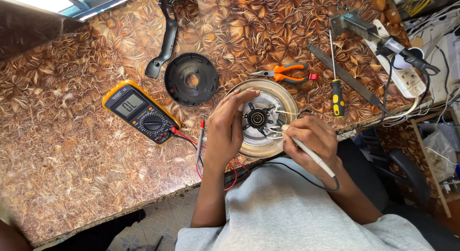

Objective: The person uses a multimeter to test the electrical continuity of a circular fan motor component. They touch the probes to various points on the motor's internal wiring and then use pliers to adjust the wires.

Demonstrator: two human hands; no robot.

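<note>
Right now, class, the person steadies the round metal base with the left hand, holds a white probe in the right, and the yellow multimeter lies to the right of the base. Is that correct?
Not quite. In the head view the yellow multimeter lies to the left of the round metal base, not the right. The rest holds: the left hand steadies the base and the right hand holds the white probe.

Bright daylight from window [72, 1] top-left, blown out there; worktop [72, 160] evenly lit, soft shadows, sharp focus, slight wide-angle bend at edges.
</note>
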